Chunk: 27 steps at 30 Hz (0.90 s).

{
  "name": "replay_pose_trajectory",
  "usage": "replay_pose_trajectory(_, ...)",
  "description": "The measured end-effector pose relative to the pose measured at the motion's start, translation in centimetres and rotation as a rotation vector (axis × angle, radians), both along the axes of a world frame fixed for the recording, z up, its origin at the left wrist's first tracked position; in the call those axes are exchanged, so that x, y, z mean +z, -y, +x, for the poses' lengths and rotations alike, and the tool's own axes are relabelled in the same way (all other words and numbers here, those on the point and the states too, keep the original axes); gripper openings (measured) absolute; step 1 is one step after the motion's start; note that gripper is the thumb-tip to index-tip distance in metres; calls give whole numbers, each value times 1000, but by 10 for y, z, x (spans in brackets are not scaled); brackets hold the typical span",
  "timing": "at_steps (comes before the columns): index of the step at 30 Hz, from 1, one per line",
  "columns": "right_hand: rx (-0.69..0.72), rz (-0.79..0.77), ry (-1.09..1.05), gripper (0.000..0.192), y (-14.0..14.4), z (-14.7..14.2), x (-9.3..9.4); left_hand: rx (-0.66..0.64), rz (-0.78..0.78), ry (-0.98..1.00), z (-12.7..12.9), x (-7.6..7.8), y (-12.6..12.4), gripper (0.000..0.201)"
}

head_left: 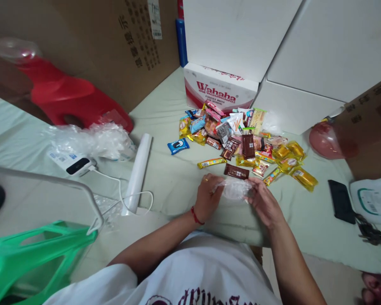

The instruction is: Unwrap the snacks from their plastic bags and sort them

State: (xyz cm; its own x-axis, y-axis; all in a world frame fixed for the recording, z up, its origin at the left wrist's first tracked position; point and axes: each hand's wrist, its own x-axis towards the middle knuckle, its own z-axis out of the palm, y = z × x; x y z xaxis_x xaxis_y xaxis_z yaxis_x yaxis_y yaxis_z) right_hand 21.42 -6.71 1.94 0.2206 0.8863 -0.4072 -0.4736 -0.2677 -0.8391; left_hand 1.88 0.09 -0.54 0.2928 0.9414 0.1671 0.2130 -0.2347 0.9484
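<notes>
My left hand and my right hand both grip a small clear plastic bag between them, just above the pale green surface. A red string circles my left wrist. Just beyond the bag lies a brown chocolate bar. Behind it spreads a pile of wrapped snacks in several colours, with a blue cookie pack at its left and yellow packets at its right.
A roll of clear bags lies left of my hands, beside crumpled plastic and a white power bank with its cable. A Wahaha carton, white boxes and cardboard stand behind. A black phone lies right. A green stool sits lower left.
</notes>
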Motion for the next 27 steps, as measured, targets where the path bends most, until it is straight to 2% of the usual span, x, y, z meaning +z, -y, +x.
replay_pose_trajectory(2,58,-20,59,57,1,-1,0,-25,-32,53,3,-1,-4,21)
replay_pose_trajectory(4,88,-69,83,49,4,2,-5,27,-230,196,6,-3,-12,26)
replay_pose_trajectory(6,32,-98,109,42,9,7,-12,147,-498,362,8,-6,-20,29)
replay_pose_trajectory(8,-87,-93,210,42,16,10,-18,235,-662,460,9,-10,-27,30)
replay_pose_trajectory(9,-151,-77,309,40,20,9,-19,258,-674,464,9,-11,-29,30)
replay_pose_trajectory(11,-211,16,564,38,27,0,-17,281,-579,387,10,-10,-27,30)
replay_pose_trajectory(14,-99,207,912,51,24,-22,-9,299,-347,210,15,-1,-15,29)
replay_pose_trajectory(16,-22,244,986,42,15,-32,-4,271,-283,163,17,6,-9,29)
replay_pose_trajectory(18,-24,185,853,27,7,-29,-2,203,-322,184,15,10,-9,34)
replay_pose_trajectory(21,-48,48,448,34,2,-9,-1,36,-506,301,3,9,-24,46)
replay_pose_trajectory(23,-32,-39,269,43,4,6,0,-64,-642,329,-10,4,-37,50)
replay_pose_trajectory(25,-19,-105,191,49,6,14,-2,-35,-649,282,-22,0,-47,50)
replay_pose_trajectory(27,-52,-119,183,51,8,14,-6,107,-488,221,-31,1,-49,45)
